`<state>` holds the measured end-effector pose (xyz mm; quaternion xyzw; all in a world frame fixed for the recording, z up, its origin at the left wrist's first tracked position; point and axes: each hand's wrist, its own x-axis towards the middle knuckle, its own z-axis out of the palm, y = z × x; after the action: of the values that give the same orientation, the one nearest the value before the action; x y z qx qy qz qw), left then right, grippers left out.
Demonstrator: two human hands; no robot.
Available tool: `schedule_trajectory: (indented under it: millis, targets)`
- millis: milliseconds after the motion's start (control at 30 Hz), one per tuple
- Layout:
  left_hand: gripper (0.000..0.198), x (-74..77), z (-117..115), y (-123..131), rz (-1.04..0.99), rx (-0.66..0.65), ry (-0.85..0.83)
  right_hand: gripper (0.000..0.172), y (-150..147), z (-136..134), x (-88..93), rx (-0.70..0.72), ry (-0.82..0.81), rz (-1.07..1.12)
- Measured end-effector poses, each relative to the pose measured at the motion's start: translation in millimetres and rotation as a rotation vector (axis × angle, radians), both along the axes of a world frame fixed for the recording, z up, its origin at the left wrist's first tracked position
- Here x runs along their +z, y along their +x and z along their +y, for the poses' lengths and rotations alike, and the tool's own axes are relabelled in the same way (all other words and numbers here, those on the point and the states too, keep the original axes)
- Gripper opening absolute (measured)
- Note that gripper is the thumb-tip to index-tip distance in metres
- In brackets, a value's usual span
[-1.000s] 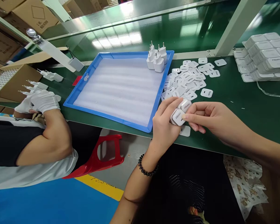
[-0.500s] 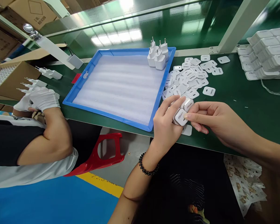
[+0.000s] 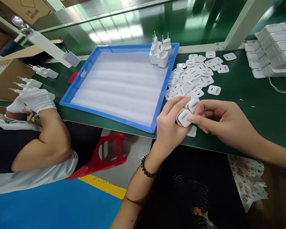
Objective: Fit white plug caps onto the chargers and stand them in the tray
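This looks like a factory workshop, an assembly or packing line: a long green-topped workbench (image 3: pixel 274 114) with pale metal uprights (image 3: pixel 246 24), identical white plastic two-pin plugs (image 3: pixel 162 58) grouped in a shallow blue plastic tray (image 3: pixel 109 118), and printed brown cardboard cartons (image 3: pixel 28 11) piled behind. A co-worker's white-gloved hands (image 3: pixel 39 100) share the bench — and the blue floor (image 3: pixel 50 206) carries a painted yellow stripe (image 3: pixel 105 187), as on a shop floor.

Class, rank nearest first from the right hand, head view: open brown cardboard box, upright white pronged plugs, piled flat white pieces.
1. Piled flat white pieces: ahead
2. Upright white pronged plugs: farther left
3. Open brown cardboard box: far left
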<state>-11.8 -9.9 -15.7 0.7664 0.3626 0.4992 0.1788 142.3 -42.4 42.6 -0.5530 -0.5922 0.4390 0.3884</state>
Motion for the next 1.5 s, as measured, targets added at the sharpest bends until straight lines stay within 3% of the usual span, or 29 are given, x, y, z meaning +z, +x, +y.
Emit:
schedule_trajectory:
  millis: [133, 267, 467, 633, 767, 933, 1100, 1333, 1500]
  targets:
    - [0.027, 0.7, 0, -2, -0.015, -0.020, -0.048, 0.032, 0, -3, -5.3, -0.014, 0.095, -0.149]
    - [0.028, 1.9, 2, -4, -0.070, -0.075, -0.116, 0.039, -1, -5, -8.0, -0.093, 0.211, -0.253]
    - [0.031, 2.0, 6, -4, -0.262, -0.208, -0.271, 0.031, 0, 1, -14.9, -0.190, 0.377, -0.196]
    - [0.035, 6.2, 2, -4, -0.363, -0.264, -0.419, 0.026, 2, 5, -16.6, 0.010, 0.083, 0.221]
    - [0.037, 8.3, 0, -5, -0.401, -0.280, -0.479, 0.021, 1, 3, -12.8, 0.026, -0.042, 0.352]
    - [0.038, 6.4, 2, -6, -0.385, -0.312, -0.428, 0.019, 1, 2, -11.6, 0.036, -0.049, 0.348]
    - [0.037, 2.9, 3, -5, -0.347, -0.296, -0.359, 0.045, 1, -2, -14.8, 0.088, 0.059, 0.132]
    - [0.037, 2.8, 1, -4, -0.285, -0.258, -0.250, 0.062, -6, -5, -17.2, 0.044, 0.130, 0.025]
    - [0.034, 1.4, 2, -2, -0.237, -0.231, -0.151, 0.049, -8, -4, -15.4, 0.005, 0.153, 0.041]
